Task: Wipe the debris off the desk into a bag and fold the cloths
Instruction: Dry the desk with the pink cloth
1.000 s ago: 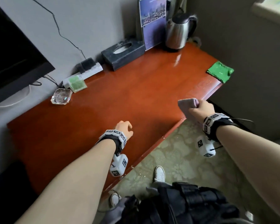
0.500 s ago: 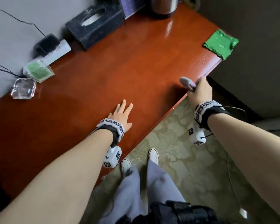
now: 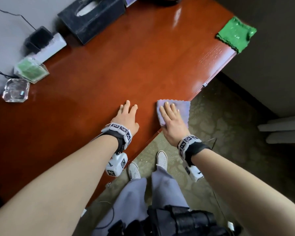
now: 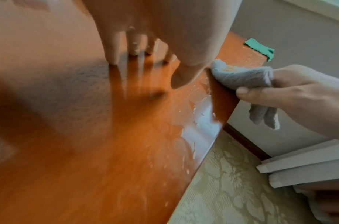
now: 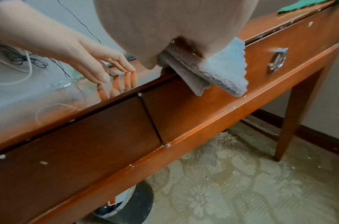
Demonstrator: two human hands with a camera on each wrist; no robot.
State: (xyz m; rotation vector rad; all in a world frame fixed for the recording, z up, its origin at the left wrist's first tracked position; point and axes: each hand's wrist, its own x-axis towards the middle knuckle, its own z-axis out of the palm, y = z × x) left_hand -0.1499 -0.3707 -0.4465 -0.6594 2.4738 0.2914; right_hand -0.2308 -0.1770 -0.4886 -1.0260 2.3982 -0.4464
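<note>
Both forearms reach forward and down over the near edge of the reddish wooden counter. The left hand lies palm down on the bare wood, its fingers straight and slightly spread, tips touching the surface and holding nothing. Just beside it, the right hand presses flat on a folded lilac cloth at the counter's front edge. In the head view its fingers lie straight across the cloth's top. In the left wrist view the thumb sits against the counter's edge with cloth bunched above and below it, so the grip looks partly closed there; I cannot tell which reading is right. From the right wrist view, part of the cloth hangs over the edge in front of the drawer.

A green cloth lies at the far right corner of the counter, overhanging the edge, well apart from both hands. Pale crumbs dot the drawer fronts and the patterned carpet below. Along the wall stand a dark tissue box, a power strip and a glass ashtray.
</note>
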